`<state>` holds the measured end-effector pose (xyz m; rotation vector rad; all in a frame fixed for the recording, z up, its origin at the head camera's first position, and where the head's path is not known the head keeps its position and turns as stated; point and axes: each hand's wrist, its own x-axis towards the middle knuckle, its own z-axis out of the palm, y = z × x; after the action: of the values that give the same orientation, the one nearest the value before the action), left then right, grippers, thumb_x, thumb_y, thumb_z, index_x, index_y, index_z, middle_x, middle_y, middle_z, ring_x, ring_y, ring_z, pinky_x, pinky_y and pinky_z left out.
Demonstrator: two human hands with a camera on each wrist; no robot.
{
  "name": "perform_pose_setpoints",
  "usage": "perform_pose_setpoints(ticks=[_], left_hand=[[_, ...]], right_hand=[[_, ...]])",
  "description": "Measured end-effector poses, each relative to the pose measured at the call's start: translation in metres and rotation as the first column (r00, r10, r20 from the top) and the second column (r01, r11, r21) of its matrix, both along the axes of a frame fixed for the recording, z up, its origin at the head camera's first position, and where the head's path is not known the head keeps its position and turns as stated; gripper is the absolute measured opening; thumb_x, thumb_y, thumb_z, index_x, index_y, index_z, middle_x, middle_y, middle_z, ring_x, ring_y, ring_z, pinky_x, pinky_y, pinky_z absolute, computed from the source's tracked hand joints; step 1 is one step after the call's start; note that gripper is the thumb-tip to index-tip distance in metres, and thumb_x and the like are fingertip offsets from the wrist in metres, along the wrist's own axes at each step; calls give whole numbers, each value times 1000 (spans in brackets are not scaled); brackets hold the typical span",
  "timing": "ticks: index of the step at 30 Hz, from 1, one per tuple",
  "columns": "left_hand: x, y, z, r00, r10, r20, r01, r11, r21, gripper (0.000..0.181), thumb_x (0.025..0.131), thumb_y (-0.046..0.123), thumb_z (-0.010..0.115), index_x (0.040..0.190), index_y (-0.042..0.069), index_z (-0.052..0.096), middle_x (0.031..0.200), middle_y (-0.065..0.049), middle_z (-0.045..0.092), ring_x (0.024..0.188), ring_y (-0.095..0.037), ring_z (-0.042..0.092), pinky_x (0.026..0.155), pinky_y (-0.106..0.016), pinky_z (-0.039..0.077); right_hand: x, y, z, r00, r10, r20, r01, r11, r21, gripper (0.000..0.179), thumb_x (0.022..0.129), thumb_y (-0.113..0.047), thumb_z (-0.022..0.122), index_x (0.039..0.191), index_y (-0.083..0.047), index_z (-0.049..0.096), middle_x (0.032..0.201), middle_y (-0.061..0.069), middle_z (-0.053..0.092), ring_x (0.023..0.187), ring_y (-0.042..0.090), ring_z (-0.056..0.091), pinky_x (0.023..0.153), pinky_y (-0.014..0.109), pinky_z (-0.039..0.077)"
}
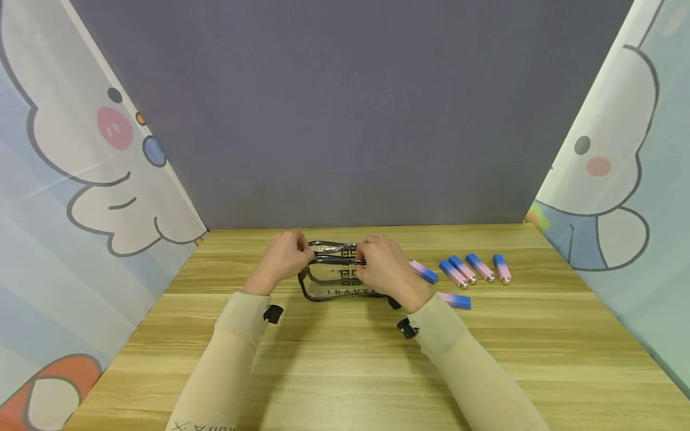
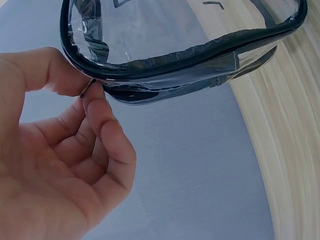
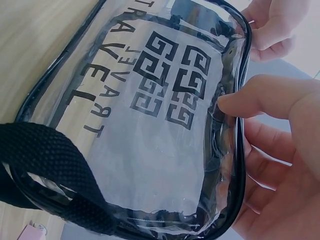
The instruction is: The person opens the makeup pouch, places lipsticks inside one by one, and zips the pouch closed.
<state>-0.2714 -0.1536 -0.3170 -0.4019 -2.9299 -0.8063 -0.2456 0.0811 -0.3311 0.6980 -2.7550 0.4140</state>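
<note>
A clear plastic travel pouch with black piping and "TRAVEL" lettering is held above the wooden table, its top edge toward both hands. At its left top corner, my left hand pinches a small dark tab, apparently the zipper pull, between thumb and forefinger. The left wrist view shows this left hand close up, its other fingers curled. On the right, my right hand grips the top edge; in the right wrist view its thumb presses the near side, with the fingers behind. A black woven strap hangs at the pouch's end.
Several blue-and-pink tubes with shiny ball ends lie right of the pouch, among them an upright-pointing tube and a sideways tube. A grey panel stands behind the table, with cartoon-printed cloths at both sides.
</note>
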Motion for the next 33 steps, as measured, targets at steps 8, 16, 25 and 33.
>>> perform_pose_setpoints(ticks=[8, 16, 25, 33], left_hand=[[-1, -8, -1, 1000, 23, -10, -23, 1000, -7, 9, 91, 10, 59, 84, 7, 62, 74, -7, 59, 58, -19, 48, 63, -36, 42], [-1, -10, -1, 999, 16, -34, -16, 1000, -16, 7, 89, 11, 60, 85, 7, 64, 77, -7, 61, 61, -19, 51, 63, -35, 43], [-2, -13, -2, 1000, 15, -18, -15, 1000, -1, 8, 90, 12, 62, 89, 5, 65, 78, -7, 62, 60, -19, 51, 63, -35, 43], [0, -14, -4, 1000, 23, -8, -22, 1000, 14, 8, 92, 13, 62, 89, 5, 66, 77, -6, 62, 59, -19, 51, 64, -36, 43]], right_hand=[[0, 0, -1, 1000, 0, 8, 0, 1000, -7, 10, 87, -14, 76, 95, -9, 73, 93, 3, 64, 93, 26, 61, 89, 44, 50], [0, 0, -1, 1000, -5, 6, 5, 1000, -5, 10, 87, -14, 75, 95, -9, 73, 92, 2, 63, 89, 24, 59, 86, 42, 50], [2, -6, 1, 999, -9, -43, 11, 998, 56, 13, 88, -16, 76, 99, -10, 73, 95, 2, 66, 88, 23, 60, 82, 39, 51], [4, -16, 5, 998, 13, -60, -8, 997, 78, 13, 88, -16, 75, 100, -12, 73, 95, 2, 66, 87, 22, 59, 80, 39, 51]])
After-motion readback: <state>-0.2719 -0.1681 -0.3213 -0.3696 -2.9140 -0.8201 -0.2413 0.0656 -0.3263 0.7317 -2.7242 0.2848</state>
